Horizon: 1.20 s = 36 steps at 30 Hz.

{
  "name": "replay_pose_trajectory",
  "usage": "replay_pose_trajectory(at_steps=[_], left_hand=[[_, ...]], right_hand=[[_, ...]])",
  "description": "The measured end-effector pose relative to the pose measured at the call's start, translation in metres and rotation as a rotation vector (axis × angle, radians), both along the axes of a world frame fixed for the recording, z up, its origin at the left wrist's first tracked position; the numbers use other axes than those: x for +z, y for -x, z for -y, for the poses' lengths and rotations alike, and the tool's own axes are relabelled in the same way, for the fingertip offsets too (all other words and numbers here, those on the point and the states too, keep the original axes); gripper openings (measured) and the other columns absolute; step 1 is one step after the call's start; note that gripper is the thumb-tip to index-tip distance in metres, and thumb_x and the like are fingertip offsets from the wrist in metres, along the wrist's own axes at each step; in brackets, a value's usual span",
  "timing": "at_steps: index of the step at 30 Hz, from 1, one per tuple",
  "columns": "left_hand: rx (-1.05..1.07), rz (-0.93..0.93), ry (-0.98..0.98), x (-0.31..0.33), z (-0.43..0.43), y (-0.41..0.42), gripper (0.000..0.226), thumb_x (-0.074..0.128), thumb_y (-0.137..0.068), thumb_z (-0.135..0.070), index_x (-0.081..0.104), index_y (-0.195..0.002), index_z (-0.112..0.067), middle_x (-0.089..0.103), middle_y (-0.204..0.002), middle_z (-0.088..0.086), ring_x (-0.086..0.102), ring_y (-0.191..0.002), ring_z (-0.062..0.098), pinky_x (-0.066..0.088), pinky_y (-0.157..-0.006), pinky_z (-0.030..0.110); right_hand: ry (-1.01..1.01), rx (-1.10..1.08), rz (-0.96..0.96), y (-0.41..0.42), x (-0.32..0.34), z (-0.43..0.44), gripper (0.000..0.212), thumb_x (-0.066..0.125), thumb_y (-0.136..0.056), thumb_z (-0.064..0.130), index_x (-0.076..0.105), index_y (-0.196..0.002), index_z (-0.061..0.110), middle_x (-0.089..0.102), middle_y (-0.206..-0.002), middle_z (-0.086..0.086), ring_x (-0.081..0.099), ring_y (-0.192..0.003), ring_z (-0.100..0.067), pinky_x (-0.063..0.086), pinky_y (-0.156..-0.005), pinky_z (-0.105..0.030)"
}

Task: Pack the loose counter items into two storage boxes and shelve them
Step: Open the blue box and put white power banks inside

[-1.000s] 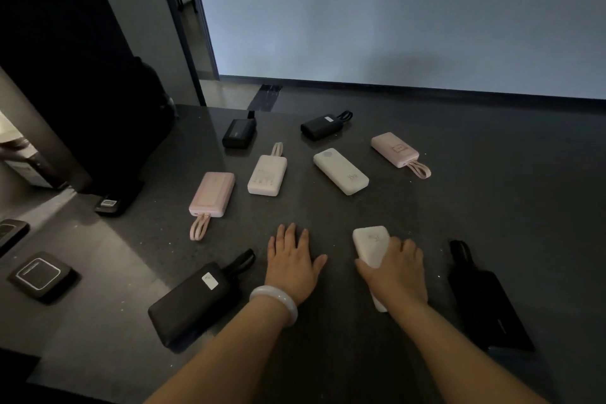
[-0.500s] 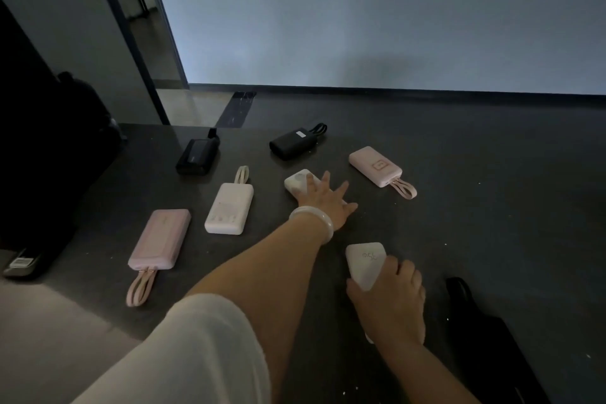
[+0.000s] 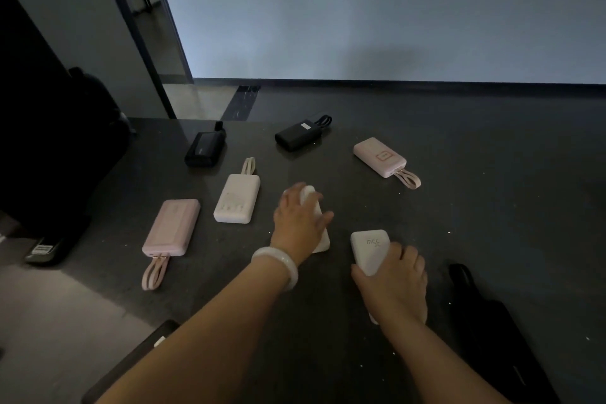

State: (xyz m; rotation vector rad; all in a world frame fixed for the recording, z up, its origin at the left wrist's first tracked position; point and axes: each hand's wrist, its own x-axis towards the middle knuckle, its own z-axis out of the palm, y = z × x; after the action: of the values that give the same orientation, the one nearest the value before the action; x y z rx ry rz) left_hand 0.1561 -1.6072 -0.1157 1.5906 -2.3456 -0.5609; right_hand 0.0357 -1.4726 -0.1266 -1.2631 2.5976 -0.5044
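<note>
Your left hand [image 3: 300, 223] hides most of the white power bank [image 3: 323, 242], your right hand [image 3: 393, 285] half the second white power bank [image 3: 369, 246], and the bottom edge crops the black power bank [image 3: 136, 362].

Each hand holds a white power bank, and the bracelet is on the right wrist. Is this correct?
No. In the head view the bracelet is on the left wrist. The rest holds: the left hand grips the far white power bank, the right hand the near white power bank.
</note>
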Motion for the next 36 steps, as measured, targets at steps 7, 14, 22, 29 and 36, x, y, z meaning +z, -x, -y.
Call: replay_pose_trajectory(at_steps=[7, 14, 22, 29, 36], left_hand=[[0.473, -0.089, -0.304, -0.012, 0.005, 0.020, 0.112, 0.068, -0.081, -0.057, 0.001, -0.154, -0.004, 0.006, -0.162, 0.015, 0.005, -0.150, 0.030, 0.010, -0.121, 0.042], [0.359, -0.077, -0.321, -0.003, -0.028, 0.010, 0.090, 0.078, -0.076, -0.043, 0.028, -0.144, -0.014, 0.029, -0.146, 0.013, 0.027, -0.137, 0.032, 0.031, -0.112, 0.048], [0.394, -0.160, -0.525, -0.004, -0.098, -0.014, 0.088, 0.086, -0.067, -0.038, 0.035, -0.135, -0.016, 0.040, -0.133, 0.009, 0.047, -0.122, 0.028, 0.048, -0.098, 0.046], [0.360, -0.513, -0.584, 0.012, -0.134, -0.013, 0.076, 0.088, -0.066, -0.028, 0.042, -0.126, -0.019, 0.057, -0.120, 0.003, 0.057, -0.113, 0.026, 0.049, -0.092, 0.047], [0.168, -0.802, -0.717, 0.050, -0.188, 0.045, 0.061, 0.089, -0.066, -0.026, 0.052, -0.115, -0.023, 0.065, -0.105, 0.000, 0.063, -0.095, 0.020, 0.050, -0.071, 0.037]], right_hand=[[0.015, -0.006, -0.034, 0.002, -0.002, 0.002, 0.077, 0.063, -0.076, 0.061, 0.035, -0.132, 0.016, 0.038, -0.129, -0.006, 0.039, -0.121, -0.023, 0.039, -0.103, -0.037], [-0.014, -0.013, 0.008, 0.005, -0.001, 0.001, 0.083, 0.065, -0.075, 0.061, 0.033, -0.136, 0.015, 0.037, -0.133, -0.009, 0.038, -0.123, -0.026, 0.037, -0.104, -0.039], [-0.033, -0.004, 0.170, -0.006, 0.008, -0.028, 0.084, 0.072, -0.072, 0.056, 0.032, -0.137, 0.020, 0.037, -0.131, -0.008, 0.037, -0.123, -0.027, 0.038, -0.101, -0.040], [0.064, 0.010, 0.301, 0.005, 0.024, -0.082, 0.070, 0.073, -0.069, 0.055, 0.037, -0.122, 0.027, 0.052, -0.120, 0.001, 0.045, -0.114, -0.021, 0.046, -0.089, -0.037], [0.162, -0.130, 0.320, 0.061, 0.075, -0.148, 0.075, 0.077, -0.069, 0.049, 0.030, -0.122, 0.024, 0.041, -0.113, 0.005, 0.054, -0.101, -0.020, 0.046, -0.078, -0.033]])
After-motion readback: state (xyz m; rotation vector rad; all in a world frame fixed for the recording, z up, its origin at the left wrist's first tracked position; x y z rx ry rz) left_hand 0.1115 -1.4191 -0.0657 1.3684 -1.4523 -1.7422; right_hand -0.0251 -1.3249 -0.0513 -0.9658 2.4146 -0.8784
